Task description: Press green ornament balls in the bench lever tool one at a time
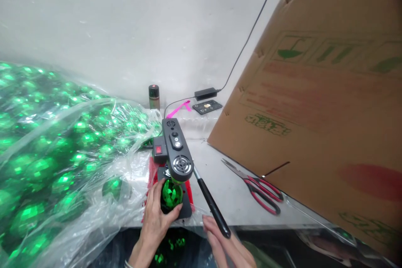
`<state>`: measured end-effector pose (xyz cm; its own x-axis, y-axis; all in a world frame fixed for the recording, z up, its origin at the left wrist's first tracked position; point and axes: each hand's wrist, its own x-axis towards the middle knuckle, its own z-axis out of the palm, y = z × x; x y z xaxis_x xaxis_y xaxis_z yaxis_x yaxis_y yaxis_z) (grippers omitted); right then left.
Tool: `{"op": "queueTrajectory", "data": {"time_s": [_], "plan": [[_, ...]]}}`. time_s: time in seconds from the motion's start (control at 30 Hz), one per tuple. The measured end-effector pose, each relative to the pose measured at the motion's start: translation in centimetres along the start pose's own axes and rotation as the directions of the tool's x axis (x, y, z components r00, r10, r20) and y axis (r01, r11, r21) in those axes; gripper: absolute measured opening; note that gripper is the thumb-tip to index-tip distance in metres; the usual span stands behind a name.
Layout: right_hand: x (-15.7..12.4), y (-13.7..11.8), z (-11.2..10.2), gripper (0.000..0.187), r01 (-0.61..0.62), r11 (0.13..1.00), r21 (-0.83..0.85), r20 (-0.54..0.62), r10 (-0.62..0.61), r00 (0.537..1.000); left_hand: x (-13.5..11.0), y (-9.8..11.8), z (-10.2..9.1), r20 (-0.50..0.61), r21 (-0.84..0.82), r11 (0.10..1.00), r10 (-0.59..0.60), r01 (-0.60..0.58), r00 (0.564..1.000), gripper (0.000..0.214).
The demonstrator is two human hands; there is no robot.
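My left hand (156, 213) is curled round a green faceted ball (172, 194), thumb and fingers on its sides. The ball sits directly beneath the round head of a black press-like machine (178, 146) with a red switch. A lever with a black grip (214, 207) slants from the machine toward me. My right hand (224, 240) is at the lower end of that grip, its visible fingers stretched out beneath it. Whether they touch the grip I cannot tell. Red material (190, 197) shows round the machine's dark base.
A clear plastic bag (63, 146) full of green balls fills the left. Red-and-black scissors (262, 188) lie right, beside a large cardboard box (314, 104). Behind the machine are a small bottle (154, 97), pink ribbon (178, 109), power adapter (206, 94) and dark flat device (207, 107).
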<state>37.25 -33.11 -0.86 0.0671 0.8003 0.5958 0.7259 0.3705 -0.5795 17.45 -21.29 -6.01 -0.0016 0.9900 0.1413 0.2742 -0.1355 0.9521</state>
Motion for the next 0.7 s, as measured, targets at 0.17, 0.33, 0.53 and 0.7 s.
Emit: {"op": "queueTrajectory", "data": {"time_s": [0.17,0.33,0.53,0.7], "plan": [[0.1,0.3,-0.2,0.028,-0.041,0.999,0.006,0.011,0.041,0.999,0.7,-0.5,-0.1,0.011,-0.036,0.996,-0.083,0.083,0.996,0.075],[0.1,0.0,0.0,0.028,-0.058,0.998,-0.035,-0.009,0.058,0.998,1.9,-2.1,-0.7,0.050,-0.183,0.964,-0.188,0.194,0.981,0.082],[-0.1,-0.5,0.1,0.027,-0.043,0.997,-0.070,-0.019,0.042,0.999,3.0,-3.2,-2.7,0.080,-0.407,0.809,-0.432,0.425,0.898,0.079],[-0.5,-0.7,0.6,0.028,-0.056,0.996,-0.073,0.003,0.057,0.998,3.1,-2.2,-2.7,0.070,-0.362,0.860,-0.359,0.359,0.931,0.077]]}}
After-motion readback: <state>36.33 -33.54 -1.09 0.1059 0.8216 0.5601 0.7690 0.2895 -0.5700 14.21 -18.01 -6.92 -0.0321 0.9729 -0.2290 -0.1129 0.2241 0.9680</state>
